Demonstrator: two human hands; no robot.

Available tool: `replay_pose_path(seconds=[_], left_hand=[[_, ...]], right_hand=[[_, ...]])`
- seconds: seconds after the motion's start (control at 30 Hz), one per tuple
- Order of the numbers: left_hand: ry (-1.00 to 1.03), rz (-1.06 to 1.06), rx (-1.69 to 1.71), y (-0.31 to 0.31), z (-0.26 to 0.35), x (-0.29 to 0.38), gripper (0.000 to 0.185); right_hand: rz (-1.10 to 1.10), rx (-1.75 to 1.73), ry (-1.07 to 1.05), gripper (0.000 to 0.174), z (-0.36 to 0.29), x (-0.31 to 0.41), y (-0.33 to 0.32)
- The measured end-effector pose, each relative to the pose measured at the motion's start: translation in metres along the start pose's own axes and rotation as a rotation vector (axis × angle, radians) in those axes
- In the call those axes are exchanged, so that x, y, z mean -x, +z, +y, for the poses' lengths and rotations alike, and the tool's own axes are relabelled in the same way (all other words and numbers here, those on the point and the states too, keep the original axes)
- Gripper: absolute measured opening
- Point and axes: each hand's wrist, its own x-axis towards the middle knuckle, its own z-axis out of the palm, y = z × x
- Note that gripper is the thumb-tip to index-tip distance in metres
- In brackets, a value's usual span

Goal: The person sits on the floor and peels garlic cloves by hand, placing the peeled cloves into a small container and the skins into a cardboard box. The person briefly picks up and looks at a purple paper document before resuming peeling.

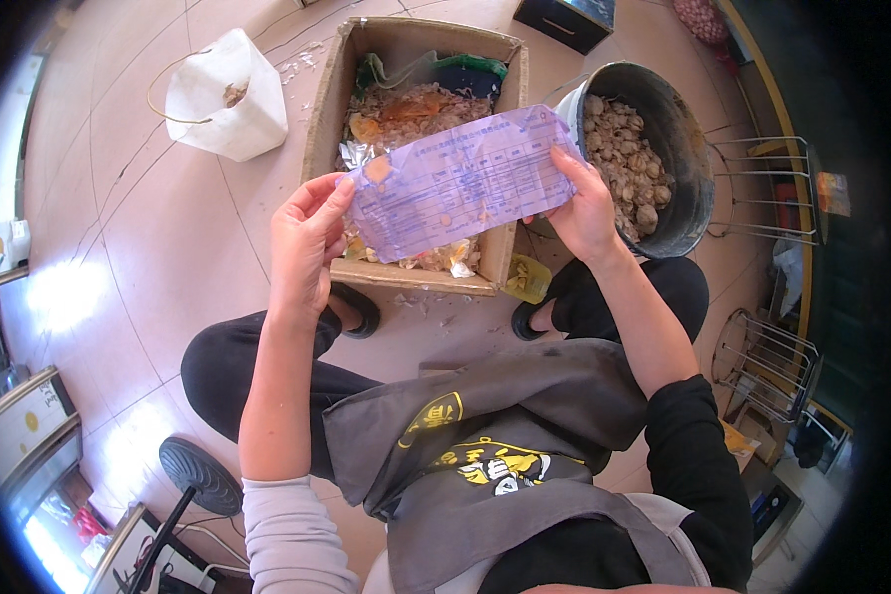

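Note:
Stretched between my two hands is a creased purple paper form (464, 185) with printed lines and writing. My left hand (308, 241) pinches its left end between thumb and fingers. The right end is gripped by my right hand (583, 204), thumb on top. Beneath the sheet stands a cardboard box (412, 278) holding papery peelings (445, 104), crumpled wrappers and other scraps; the paper hides part of its contents. Close to my right hand is a dark bucket (687, 193) partly filled with garlic bulbs (631, 160).
A white bucket (263, 111) with a wire handle stands on the tiled floor at left. Next to the box's near right corner is a yellow plastic container (529, 278). Metal racks (768, 364) line the right side. A round black stand base (200, 475) is at lower left.

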Motion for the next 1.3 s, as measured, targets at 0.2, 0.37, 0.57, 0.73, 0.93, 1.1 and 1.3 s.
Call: replay_pose_path(seconds=[0.2,0.37,0.57,0.73,0.93,1.1,1.3], left_hand=[[-0.005,0.037,-0.02,0.0026,-0.0007,-0.0014,0.024],[-0.006,0.017,-0.023,0.0003,0.0004,-0.0006,0.027],[0.0,0.01,-0.017,0.0009,0.0003,-0.0005,0.027],[-0.001,0.04,-0.037,0.0041,0.001,-0.0009,0.022],[0.002,0.05,-0.044,0.0056,0.0019,-0.0001,0.022],[0.001,0.053,-0.046,0.0058,0.0022,0.0,0.022],[-0.009,0.059,-0.046,0.0058,0.002,-0.0003,0.022]], right_hand=[[0.013,0.012,0.001,0.029,-0.0007,0.0007,0.0014],[0.017,0.013,0.0,0.029,-0.0015,0.0008,0.0037],[0.016,0.007,0.004,0.029,-0.0002,0.0013,0.0031],[-0.009,0.045,0.018,0.032,0.0003,0.0001,0.0015],[0.011,0.016,-0.002,0.03,0.0005,0.0014,0.0041],[0.007,0.018,-0.002,0.03,-0.0002,0.0014,0.0048],[0.003,0.007,0.002,0.03,0.0003,0.0015,0.0041]])
